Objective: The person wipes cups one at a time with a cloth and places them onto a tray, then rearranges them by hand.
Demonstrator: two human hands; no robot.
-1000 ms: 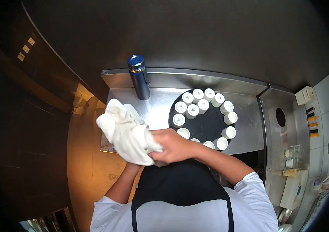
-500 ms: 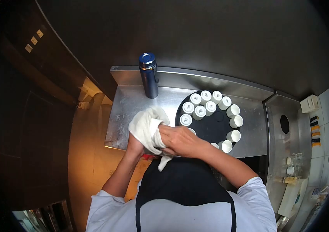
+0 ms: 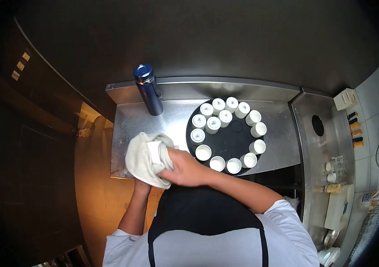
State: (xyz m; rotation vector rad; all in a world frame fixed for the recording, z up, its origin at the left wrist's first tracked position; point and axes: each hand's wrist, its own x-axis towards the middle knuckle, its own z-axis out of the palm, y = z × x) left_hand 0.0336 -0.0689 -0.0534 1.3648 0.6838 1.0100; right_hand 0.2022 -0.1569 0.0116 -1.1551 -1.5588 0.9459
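Observation:
A white cloth [image 3: 138,155] is bunched up in front of me, over the counter's front edge. My left hand [image 3: 143,184] holds it from below, its fingers mostly covered. From the right, my right hand [image 3: 184,167] grips a white cup [image 3: 155,152] that is partly wrapped in the cloth. Right of the hands is a round black tray [image 3: 229,144] bearing several white cups. Those along its back and left, such as one upside-down cup [image 3: 213,124], show their bases. Along the front and right they stand mouth up, like the upright cup [image 3: 203,152].
A dark blue flask [image 3: 150,95] stands at the back left of the steel counter [image 3: 127,129], by the raised back edge. To the right is a steel sink unit [image 3: 307,133] with a round hole. Several knives [image 3: 356,132] with orange and black handles are by the tiled wall.
The right hand has drawn back from inside the cloth, and the white cup now shows between hand and cloth. My view has shifted, so the tray and flask appear farther left.

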